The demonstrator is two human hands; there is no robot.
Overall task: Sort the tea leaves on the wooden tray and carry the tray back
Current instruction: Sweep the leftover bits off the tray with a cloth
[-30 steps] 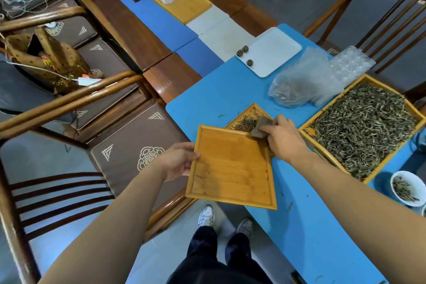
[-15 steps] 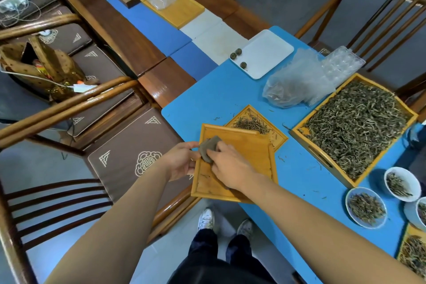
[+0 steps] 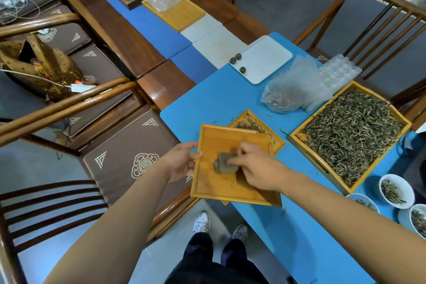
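Blue table (image 3: 230, 99) carries the tray (image 3: 212, 189), half off its near corner. Left hand (image 3: 182, 160) grips the tray's left rim; right hand (image 3: 255, 168) pinches a grey cloth (image 3: 224, 163) at mid-tray, tea leaves (image 3: 249, 125) just beyond.

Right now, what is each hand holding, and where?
Left hand grips the tray by its left rim. Right hand pinches a grey cloth by its near edge.
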